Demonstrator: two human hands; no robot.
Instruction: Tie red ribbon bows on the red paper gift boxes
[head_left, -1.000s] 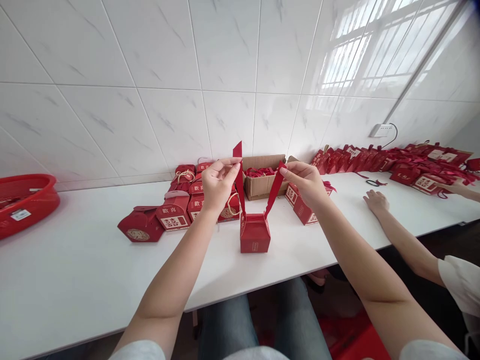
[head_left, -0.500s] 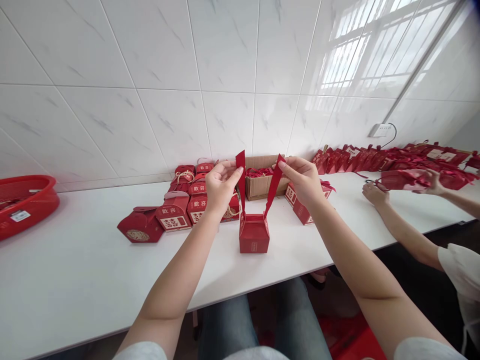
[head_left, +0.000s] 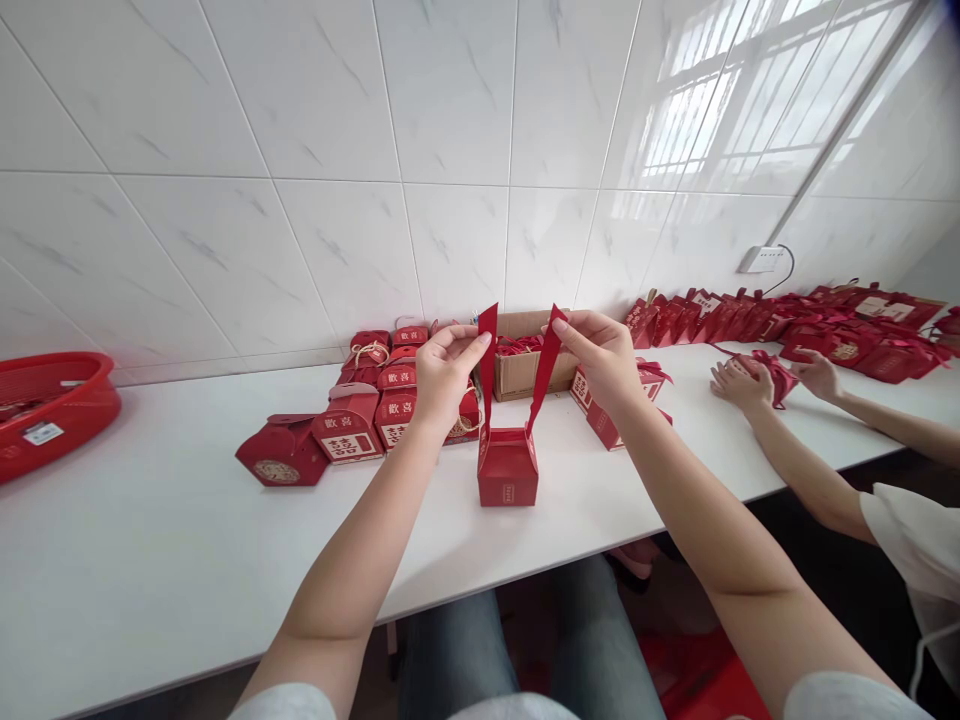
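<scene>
- Since the earliest frame the person's two hands have drawn closer together, bringing the tips of the ribbon nearer each other; a co-worker's hands, on the right, have come together around a beribboned red packet (head_left: pixel 780 380).
- The small red box (head_left: pixel 508 480) stands upright on the white table (head_left: pixel 150 560), below the two hands and between them, touched by neither.
- The left hand (head_left: pixel 448 368) pinches one end of the red ribbon (head_left: pixel 546 370) between thumb and fingers, above the box and to its left.
- The right hand (head_left: pixel 604 358) pinches the other end in the same way, above the box and to its right.
- The ribbon is flat, smooth and dark red, its ends cut on a slant; its two lengths rise from the top of the box in a narrow V.
- The box looks like folded card, with a squarish base, a sloping upper part and a small pale printed mark low on the near face.
- Behind it, a brown cardboard carton (head_left: pixel 517 380) holds a tangle of red strips.
- More red boxes (head_left: pixel 349 430) cluster to the left, some with pale printed panels, some tied with cord.
- A glossy red tub (head_left: pixel 82 420) sits at the far left, before marbled tiles (head_left: pixel 315 90).
</scene>
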